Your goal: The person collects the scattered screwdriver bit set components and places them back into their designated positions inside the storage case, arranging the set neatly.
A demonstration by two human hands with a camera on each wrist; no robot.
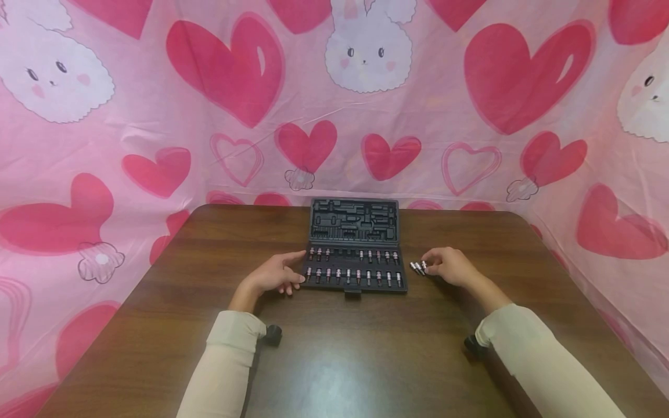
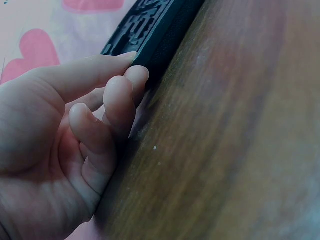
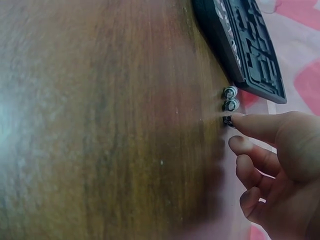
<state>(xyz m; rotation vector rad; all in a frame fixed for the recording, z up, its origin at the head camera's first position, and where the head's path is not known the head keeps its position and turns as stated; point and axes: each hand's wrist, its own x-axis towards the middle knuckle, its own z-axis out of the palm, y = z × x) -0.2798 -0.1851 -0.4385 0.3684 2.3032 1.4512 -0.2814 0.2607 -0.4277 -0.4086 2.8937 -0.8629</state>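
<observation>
Pink cloth (image 1: 349,114) bears red hearts (image 1: 528,75); case (image 1: 354,218) black, sockets (image 1: 417,267) silvery, table (image 1: 340,342) brown.

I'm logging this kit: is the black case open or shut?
Open: the black case has its lid swung back, baring rows of metal pieces.

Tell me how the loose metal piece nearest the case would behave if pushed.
The loose metal piece would probably roll, since its end looks round. Its shiny surface suggests it may be slippery. Looking metallic, it's likely stiff and perhaps heavy for its size.
</observation>
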